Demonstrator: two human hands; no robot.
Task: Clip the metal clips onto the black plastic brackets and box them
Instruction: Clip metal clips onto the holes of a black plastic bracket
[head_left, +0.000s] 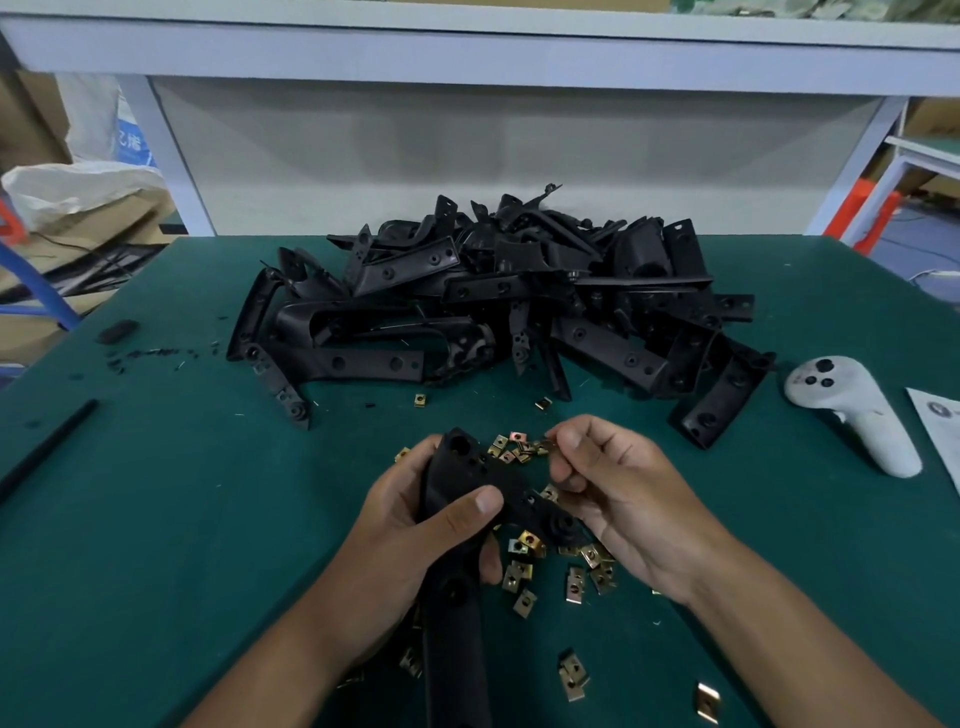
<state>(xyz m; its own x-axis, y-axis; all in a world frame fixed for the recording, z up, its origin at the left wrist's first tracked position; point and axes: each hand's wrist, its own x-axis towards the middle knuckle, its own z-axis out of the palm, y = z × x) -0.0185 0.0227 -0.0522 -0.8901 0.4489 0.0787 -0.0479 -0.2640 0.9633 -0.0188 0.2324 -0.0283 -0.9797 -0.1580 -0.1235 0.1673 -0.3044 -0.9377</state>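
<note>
A: Where was the black plastic bracket (470, 525), and how did it lie?

B: Low in the middle of the view, above the green table mat (156, 519). Its long axis ran from 6 o'clock, where the lower end passed out of the bottom edge, up towards 12 o'clock. The top end bore a round hole, and a shorter arm branched off towards 4 o'clock, ending under the right palm.

A: And the hands?

B: The left hand (415, 525) held the bracket, fingers curled round its middle with the thumb laid across the front. The right hand (618, 493) had its fingers bent inward, pinching a small brass-coloured metal clip (549, 443) at the fingertips, at about 1 o'clock from the bracket's top.

A: Could you see the clip well?

B: Hardly; only a sliver showed past the fingers, so I couldn't tell which way it faced.

A: Anything else?

B: Loose brass-coloured clips (524, 571) lay scattered under and around the hands, some hidden by the bracket and wrists. A heap of black plastic brackets (493, 296) was piled at 12 o'clock, too tangled to count. A white handheld controller (852, 410) lay at 2 o'clock, and a thin black strip (49, 447) at 9 o'clock. A white sheet (943, 431) was cut off at the right edge.
</note>
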